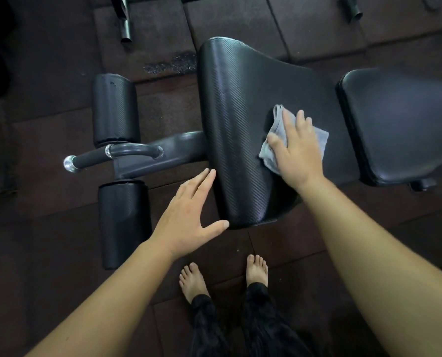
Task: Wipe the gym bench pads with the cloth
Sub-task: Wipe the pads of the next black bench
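Near the middle of the frame, our right hand (296, 150) lies flat, fingers spread, pressing the grey cloth (306, 136) onto the big black seat pad (240, 112). Our left hand (189, 215) is open and holds nothing; its fingertips touch the pad's lower left edge, near the two roller pads (115, 109) at the left.

To do this step well, we think we should keep the palm flat on the cloth, push in long strokes across the whole pad, and let the left hand keep the pad steady. The cloth sits under our right hand, with bits poking out above and below the fingers. The other pad (400, 124), at the right of the frame, looks like it needs wiping too.
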